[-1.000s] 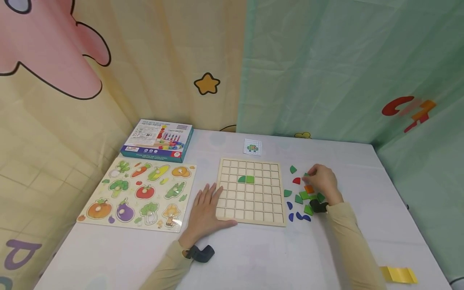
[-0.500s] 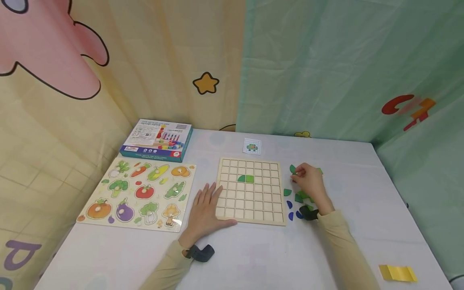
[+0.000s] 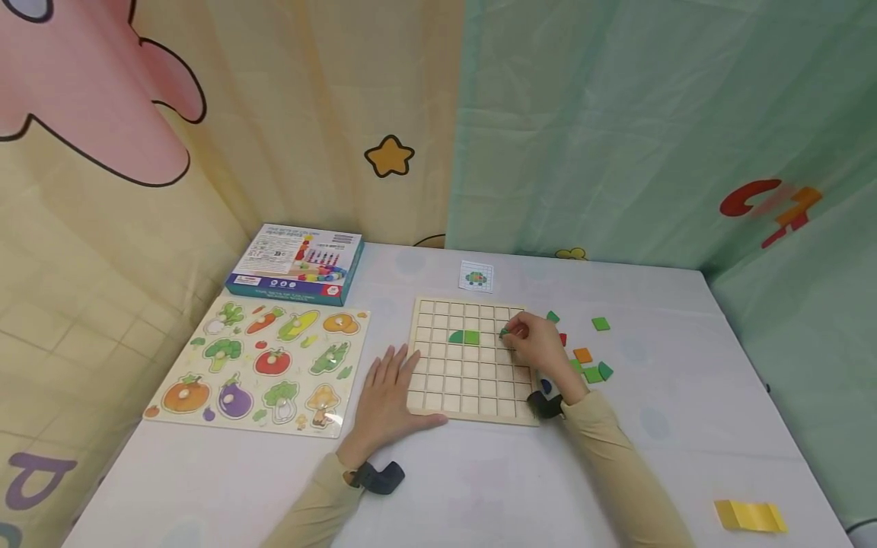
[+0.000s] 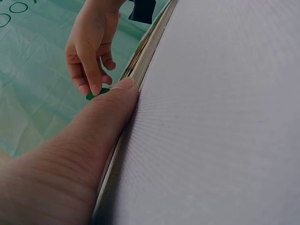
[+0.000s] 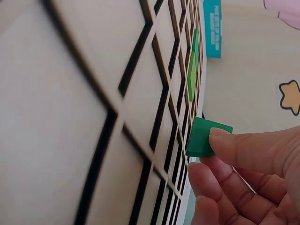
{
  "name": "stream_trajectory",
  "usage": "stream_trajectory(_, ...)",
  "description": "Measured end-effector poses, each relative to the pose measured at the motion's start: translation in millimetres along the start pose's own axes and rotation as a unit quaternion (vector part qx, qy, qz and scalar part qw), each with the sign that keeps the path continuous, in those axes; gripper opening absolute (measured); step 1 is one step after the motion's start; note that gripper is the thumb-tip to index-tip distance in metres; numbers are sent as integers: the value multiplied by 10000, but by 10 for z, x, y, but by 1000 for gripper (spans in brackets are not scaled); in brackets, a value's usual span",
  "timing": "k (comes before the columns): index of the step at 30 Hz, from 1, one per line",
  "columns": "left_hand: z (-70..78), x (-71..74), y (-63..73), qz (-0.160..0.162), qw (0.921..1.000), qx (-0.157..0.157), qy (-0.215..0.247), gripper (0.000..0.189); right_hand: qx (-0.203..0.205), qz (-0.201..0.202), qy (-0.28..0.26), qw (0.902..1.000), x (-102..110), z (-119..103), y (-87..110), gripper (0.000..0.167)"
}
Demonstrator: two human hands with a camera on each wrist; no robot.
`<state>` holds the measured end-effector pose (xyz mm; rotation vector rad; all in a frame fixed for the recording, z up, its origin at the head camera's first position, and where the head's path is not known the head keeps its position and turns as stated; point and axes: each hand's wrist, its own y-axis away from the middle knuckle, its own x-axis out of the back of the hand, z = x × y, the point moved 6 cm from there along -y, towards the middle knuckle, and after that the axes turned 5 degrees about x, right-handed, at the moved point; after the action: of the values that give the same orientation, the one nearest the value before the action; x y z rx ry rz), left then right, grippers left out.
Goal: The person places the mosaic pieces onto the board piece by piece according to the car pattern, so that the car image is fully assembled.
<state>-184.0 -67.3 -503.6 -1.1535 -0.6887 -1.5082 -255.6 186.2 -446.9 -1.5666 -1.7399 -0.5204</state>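
In the head view, the grid board (image 3: 454, 368) is the landmark. At its left edge rests the left hand (image 3: 390, 396), fingers spread and thumb reaching along the near edge, which should help keep the frame from sliding. Over its right part, the right hand (image 3: 541, 346) pinches a dark green piece (image 3: 504, 332). A dark green quarter (image 3: 457, 336) and a bright green square (image 3: 472, 337) lie side by side in cells of its far half. Just beyond its far edge sits a pattern card (image 3: 476, 277), worth checking for cell and rotation before letting go. Loose pieces, including an orange square (image 3: 582, 355), lie to its right.

In the left wrist view, the left thumb lies against the board's edge; whether the other left fingers press, I cannot tell here. The right fingers hold the piece across the board.

In the right wrist view, thumb and forefinger pinch the piece by one side, leaving much of it exposed; contact with the board cannot be told. That grip looks good for setting the free edge against a cell's ridge first, turning the straight sides parallel to the grid, then pressing flat with one fingertip.
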Motion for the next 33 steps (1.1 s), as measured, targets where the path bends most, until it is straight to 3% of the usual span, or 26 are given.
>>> stream_trajectory(4, -2, 10, 7, 111, 9999, -69, 42, 115, -42, -182, 85, 9998, -114, -77, -52, 6)
stream_trajectory(11, -14, -2, 1, -26, 10000, 1, 35, 116, -76, -360, 234, 9990, -215, -128, -114, 6)
stream_trajectory(17, -23, -16, -3, -168, 9998, 56, 11, 117, -35, -491, 254, 9985, -244, -131, -130, 5)
stream_trajectory(33, -13, -5, 3, -15, 10000, -14, 18, 116, -242, -485, 620, 9966, -248, -114, -133, 5)
